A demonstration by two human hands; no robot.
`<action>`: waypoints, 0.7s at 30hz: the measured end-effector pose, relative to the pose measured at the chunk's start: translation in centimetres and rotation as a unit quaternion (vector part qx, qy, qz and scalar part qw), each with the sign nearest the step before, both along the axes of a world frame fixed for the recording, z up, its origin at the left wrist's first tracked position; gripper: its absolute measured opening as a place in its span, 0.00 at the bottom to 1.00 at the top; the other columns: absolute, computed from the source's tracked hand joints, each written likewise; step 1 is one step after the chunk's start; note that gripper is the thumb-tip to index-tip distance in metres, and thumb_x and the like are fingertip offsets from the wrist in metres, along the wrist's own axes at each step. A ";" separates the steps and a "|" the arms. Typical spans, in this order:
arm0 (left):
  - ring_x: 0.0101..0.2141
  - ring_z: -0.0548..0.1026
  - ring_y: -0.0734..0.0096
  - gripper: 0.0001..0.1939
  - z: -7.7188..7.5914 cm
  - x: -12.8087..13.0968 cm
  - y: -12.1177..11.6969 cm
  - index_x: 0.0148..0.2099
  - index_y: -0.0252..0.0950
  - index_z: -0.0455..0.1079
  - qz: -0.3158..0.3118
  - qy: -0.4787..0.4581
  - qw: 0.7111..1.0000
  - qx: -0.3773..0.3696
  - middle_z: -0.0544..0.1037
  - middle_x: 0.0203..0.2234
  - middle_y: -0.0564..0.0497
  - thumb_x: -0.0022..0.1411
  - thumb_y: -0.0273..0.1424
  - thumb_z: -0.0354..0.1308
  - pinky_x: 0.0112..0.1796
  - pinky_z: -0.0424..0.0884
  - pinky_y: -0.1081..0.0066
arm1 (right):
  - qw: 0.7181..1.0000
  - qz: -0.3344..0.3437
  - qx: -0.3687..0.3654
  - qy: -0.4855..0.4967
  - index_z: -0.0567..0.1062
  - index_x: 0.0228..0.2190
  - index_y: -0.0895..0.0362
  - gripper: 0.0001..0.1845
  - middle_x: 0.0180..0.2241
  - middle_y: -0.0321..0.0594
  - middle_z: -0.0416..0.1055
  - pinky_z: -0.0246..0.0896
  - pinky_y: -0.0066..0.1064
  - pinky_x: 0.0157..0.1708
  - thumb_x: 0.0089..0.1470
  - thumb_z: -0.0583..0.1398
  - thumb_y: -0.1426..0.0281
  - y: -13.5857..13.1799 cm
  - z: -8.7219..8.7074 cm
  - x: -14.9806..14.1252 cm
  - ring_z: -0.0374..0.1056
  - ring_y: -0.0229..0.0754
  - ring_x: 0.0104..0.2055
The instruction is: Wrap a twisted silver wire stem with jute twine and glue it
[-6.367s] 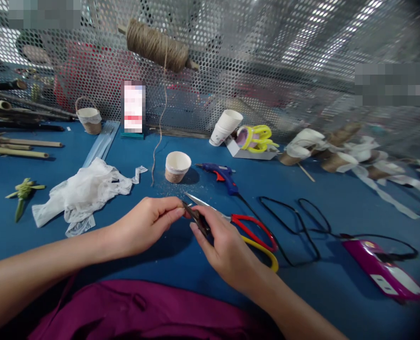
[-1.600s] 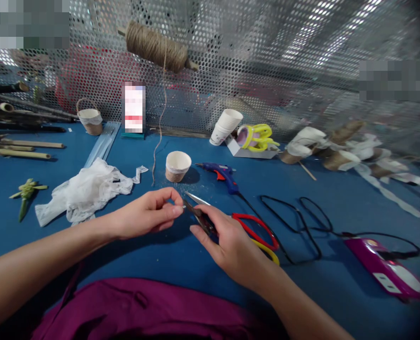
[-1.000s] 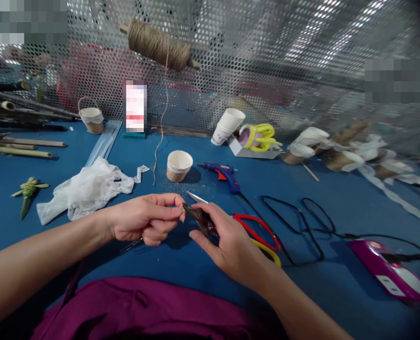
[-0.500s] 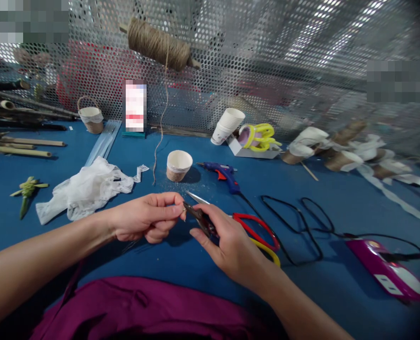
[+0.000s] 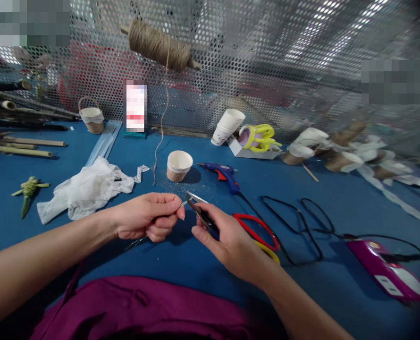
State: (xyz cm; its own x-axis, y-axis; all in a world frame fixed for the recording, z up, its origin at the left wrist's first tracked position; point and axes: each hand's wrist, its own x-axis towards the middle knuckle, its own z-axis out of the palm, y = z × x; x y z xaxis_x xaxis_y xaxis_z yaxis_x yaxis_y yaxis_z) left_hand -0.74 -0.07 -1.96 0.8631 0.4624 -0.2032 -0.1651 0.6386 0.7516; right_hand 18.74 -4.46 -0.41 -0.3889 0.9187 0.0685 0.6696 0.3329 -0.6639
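Observation:
My left hand (image 5: 153,217) is closed in a pinch on thin metal wire (image 5: 183,204); a short twisted end pokes out past the fingertips and loose strands trail below the fist. In my right hand (image 5: 227,241) is a pair of pliers (image 5: 203,215) with dark jaws, close to the wire's end; the handles are mostly hidden by the palm. Scissors (image 5: 255,229) with red and yellow handles lie behind the right hand. Beyond both hands stands a small cup (image 5: 179,166), white inside and wrapped in twine and lace.
A blue glue gun (image 5: 224,174) lies right of the cup, its black cord running to a magenta power strip (image 5: 387,271). White lace (image 5: 89,189) is heaped at left, near a green plant-like figure (image 5: 29,189). A twine spool (image 5: 158,45) hangs on the mesh, above stacked paper cups (image 5: 227,126).
The pliers have drawn slightly back from the left fingertips, and their jaws point further upward. More of the wire now shows, both at its tip and below the left fist.

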 end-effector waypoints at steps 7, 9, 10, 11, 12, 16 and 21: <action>0.14 0.48 0.84 0.11 0.2 0.4 -0.7 0.31 0.34 0.60 0.072 0.075 0.988 0.116 0.52 0.12 0.62 0.64 0.35 0.45 0.16 0.46 0.81 | 0.998 -0.010 0.060 -0.013 0.66 0.39 0.59 0.11 0.30 0.42 0.70 0.65 0.36 0.31 0.53 0.55 0.67 0.0 -1.0 -0.1 0.67 0.41 0.30; 0.14 0.49 0.84 0.11 0.3 0.6 -0.8 0.31 0.34 0.60 0.092 0.102 0.978 0.157 0.53 0.13 0.62 0.63 0.35 0.45 0.16 0.46 0.81 | 0.998 -0.015 0.066 -0.012 0.66 0.39 0.59 0.12 0.30 0.42 0.70 0.65 0.36 0.32 0.53 0.55 0.67 0.0 -1.1 -0.1 0.67 0.42 0.31; 0.14 0.49 0.84 0.11 0.3 0.7 -0.8 0.31 0.34 0.60 0.101 0.117 0.972 0.177 0.53 0.13 0.62 0.63 0.35 0.45 0.16 0.46 0.81 | 0.998 -0.018 0.061 -0.012 0.66 0.39 0.59 0.12 0.30 0.42 0.70 0.65 0.36 0.32 0.53 0.55 0.66 0.0 -1.1 -0.1 0.67 0.42 0.31; 0.14 0.50 0.84 0.11 0.3 0.7 -0.8 0.31 0.34 0.60 0.109 0.132 0.965 0.197 0.54 0.13 0.62 0.63 0.34 0.45 0.16 0.46 0.81 | 0.998 -0.020 0.054 -0.011 0.66 0.39 0.59 0.13 0.30 0.42 0.70 0.65 0.36 0.32 0.53 0.56 0.66 0.0 -1.1 -0.1 0.67 0.42 0.31; 0.15 0.51 0.84 0.11 0.3 0.8 -0.8 0.32 0.34 0.60 0.116 0.148 0.958 0.217 0.55 0.13 0.62 0.63 0.34 0.44 0.16 0.47 0.81 | 0.999 -0.022 0.046 -0.011 0.66 0.40 0.60 0.14 0.30 0.42 0.69 0.66 0.36 0.32 0.53 0.56 0.66 0.0 -1.1 -0.1 0.67 0.42 0.31; 0.17 0.56 0.82 0.11 0.4 0.9 -0.9 0.32 0.34 0.61 0.141 0.208 0.917 0.311 0.60 0.16 0.59 0.63 0.34 0.43 0.17 0.51 0.80 | 0.999 -0.024 0.032 -0.009 0.65 0.42 0.61 0.15 0.30 0.43 0.69 0.66 0.36 0.33 0.53 0.55 0.65 0.0 -1.0 0.0 0.67 0.41 0.31; 0.20 0.58 0.81 0.10 0.4 0.9 -1.2 0.32 0.34 0.62 0.181 0.266 0.854 0.409 0.61 0.18 0.58 0.63 0.32 0.44 0.21 0.55 0.79 | 0.999 -0.027 0.030 -0.010 0.66 0.41 0.60 0.14 0.31 0.43 0.69 0.65 0.37 0.34 0.53 0.55 0.66 -0.1 -1.1 -0.1 0.67 0.42 0.32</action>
